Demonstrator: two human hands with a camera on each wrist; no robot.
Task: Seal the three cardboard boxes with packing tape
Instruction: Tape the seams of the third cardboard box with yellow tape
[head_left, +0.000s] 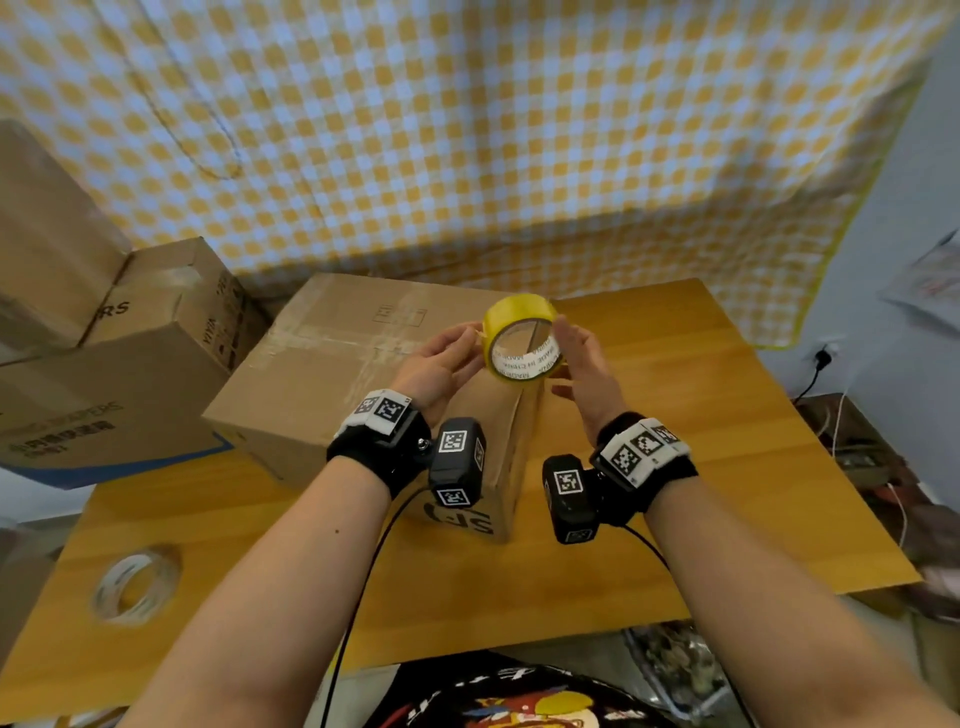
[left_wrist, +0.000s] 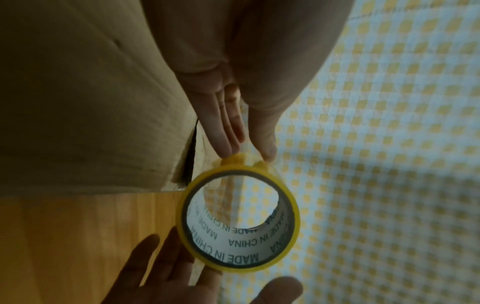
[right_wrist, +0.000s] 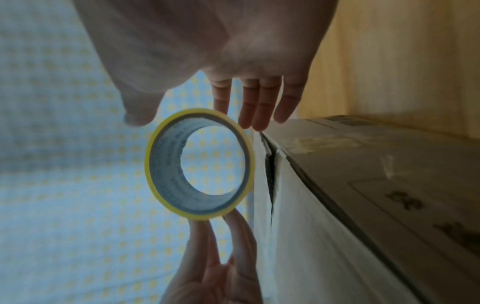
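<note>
Where both hands (head_left: 447, 364) meet, tape roll (head_left: 519, 340).

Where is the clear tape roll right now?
In the head view, the clear tape roll lies flat on the wooden table's near-left corner, untouched, apart from both hands.

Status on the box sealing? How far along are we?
Early. The box on the table shows only old worn tape; its top seam gapes in the right wrist view. In hand: left hand and right hand hold the yellow tape roll above it, the left pinching the loose end. Stacked boxes left look untouched. All three remain.
</note>
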